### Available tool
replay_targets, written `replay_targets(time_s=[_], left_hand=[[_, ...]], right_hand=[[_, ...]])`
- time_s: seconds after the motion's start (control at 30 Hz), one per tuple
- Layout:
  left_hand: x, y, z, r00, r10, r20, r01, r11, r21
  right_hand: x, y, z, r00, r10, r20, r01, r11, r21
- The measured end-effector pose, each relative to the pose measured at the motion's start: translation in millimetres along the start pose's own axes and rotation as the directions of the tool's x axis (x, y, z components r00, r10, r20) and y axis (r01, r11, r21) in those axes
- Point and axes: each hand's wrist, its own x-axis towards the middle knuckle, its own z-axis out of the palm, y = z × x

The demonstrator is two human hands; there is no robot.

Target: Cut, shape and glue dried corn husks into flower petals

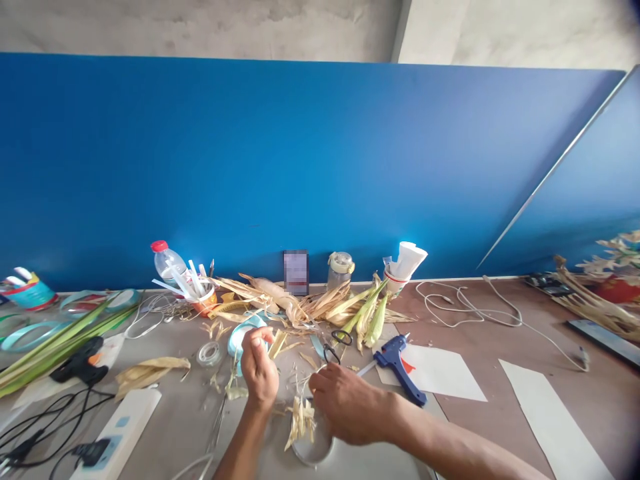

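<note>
My left hand [261, 370] is raised over the table with its fingers curled together; whatever they may hold cannot be made out. My right hand [345, 403] reaches in from the right, back upward and fingers closed, their tips largely hidden. Just left of it hangs or lies a small bundle of dried husk strips [301, 421], overlapping a pale round ring [325, 457]. Black-handled scissors [331, 354] lie just beyond the right fingers. Behind my left hand is a roll of light-blue ribbon [239, 339], with a clear tape roll [209, 354] farther left.
A blue glue gun [400, 367] rests on white paper [445, 373] at right. Dried corn husks [330, 300] heap along the blue partition [300, 167], near a jar [341, 270], phone [297, 272] and cup of white sticks [204, 303]. A power strip [123, 427] and cables occupy the left.
</note>
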Motion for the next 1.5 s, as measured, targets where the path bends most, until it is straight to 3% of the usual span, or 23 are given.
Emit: replay_targets(time_s=[0.1, 0.17, 0.23, 0.3, 0.33, 0.37, 0.53, 0.67, 0.8, 0.9, 0.97, 1.03, 1.23, 1.5], left_hand=[[1.5, 6.8, 2.2, 0.991, -0.048, 0.126, 0.059, 0.994, -0.088], [2.1, 12.5, 3.6, 0.918, -0.115, 0.380, 0.179, 0.974, -0.137], [2.0, 18.2, 4.4, 0.721, -0.158, 0.674, 0.318, 0.940, -0.120], [1.2, 22.5, 4.8, 0.504, -0.157, 0.849, 0.404, 0.912, -0.071], [0.7, 23.8, 4.8, 0.439, -0.154, 0.885, 0.430, 0.901, -0.056], [0.5, 24.5, 4.6, 0.412, -0.159, 0.897, 0.446, 0.894, -0.047], [4.8, 20.0, 0.3, 0.431, -0.207, 0.878, 0.409, 0.912, 0.014], [7.8, 12.2, -1.1, 0.498, -0.213, 0.841, 0.408, 0.913, -0.011], [7.0, 3.1, 2.8, 0.494, -0.292, 0.819, 0.485, 0.874, 0.020], [8.3, -3.2, 4.8, 0.565, -0.348, 0.748, 0.564, 0.824, -0.043], [9.9, -6.2, 4.6, 0.637, -0.366, 0.678, 0.582, 0.805, -0.112], [11.1, -8.2, 3.6, 0.680, -0.377, 0.628, 0.582, 0.799, -0.150], [9.7, -10.8, 3.8, 0.698, -0.393, 0.599, 0.583, 0.798, -0.156], [7.3, -11.9, 6.3, 0.705, -0.425, 0.569, 0.624, 0.753, -0.210]], right_hand=[[-7.5, 6.9, -16.5, 0.997, 0.040, 0.059, -0.042, 0.999, 0.027], [-9.9, 13.2, -25.5, 0.996, 0.054, 0.070, -0.059, 0.996, 0.067], [-10.1, 22.1, -32.2, 0.993, 0.110, 0.037, -0.113, 0.989, 0.099], [-8.1, 32.6, -36.8, 0.979, 0.203, -0.017, -0.200, 0.975, 0.100], [-6.3, 37.6, -38.2, 0.969, 0.243, -0.045, -0.239, 0.967, 0.092], [-4.1, 41.9, -39.3, 0.961, 0.269, -0.067, -0.263, 0.961, 0.081], [11.4, 50.0, -41.1, 0.977, 0.191, -0.094, -0.187, 0.981, 0.048], [20.1, 48.9, -42.9, 0.991, 0.073, -0.109, -0.070, 0.997, 0.033], [24.1, 61.4, -45.2, 0.986, 0.054, -0.157, -0.040, 0.995, 0.091], [32.8, 82.8, -41.0, 0.943, 0.230, -0.239, -0.183, 0.962, 0.205], [43.8, 98.2, -33.8, 0.853, 0.441, -0.279, -0.401, 0.896, 0.189], [57.6, 111.3, -24.7, 0.804, 0.543, -0.243, -0.536, 0.838, 0.100], [91.7, 135.6, -1.5, 0.769, 0.608, -0.198, -0.618, 0.786, 0.015], [107.4, 150.5, 14.1, 0.748, 0.642, -0.170, -0.651, 0.759, -0.001]])
